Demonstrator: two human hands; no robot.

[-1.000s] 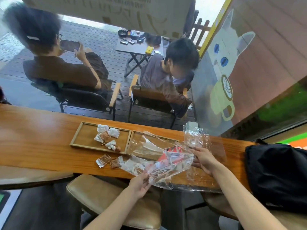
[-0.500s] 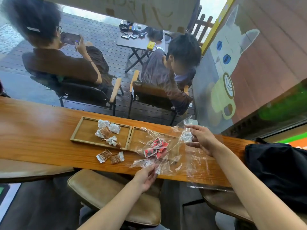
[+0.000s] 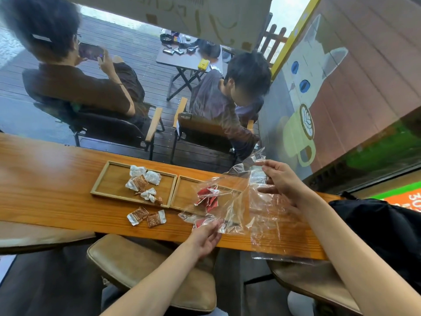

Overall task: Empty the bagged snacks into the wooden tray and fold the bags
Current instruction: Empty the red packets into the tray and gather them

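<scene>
Clear plastic bag (image 3: 230,201) lies draped over the right-hand wooden tray (image 3: 184,195) and spills onto the bench (image 3: 57,179) toward the near edge; red-wrapped snacks (image 3: 208,197) sit inside it, over the tray floor; one red packet looks to sit near the bag's near corner by the left hand, inside or under the film I cannot tell. A second clear bag (image 3: 278,238) lies flat on the bench to the right, its near edge overhanging.

Handling, as a judgement: film is thin, limp, very light, slippery and creased (it will sag rather than hold a shape); best taken at a corner or the closed bottom edge, pinched, not palmed; the packets are light and should slide out once the closed end is lifted with the mouth low over the tray.

Right hand (image 3: 282,181): raised at the far end of the bag, fingers spread, thumb and forefinger pinching a lifted edge of film; forearm comes in from the lower right. Left hand (image 3: 205,238): palm up at the near bench edge, fingers loosely curled, tips touching the bag's near corner; whether it is actually clamped on the film cannot be told.

Left-hand tray (image 3: 109,181) holds white and brown wrapped snacks (image 3: 142,182); two brown packets (image 3: 147,216) lie on the bench just beside it, outside the rim.
</scene>
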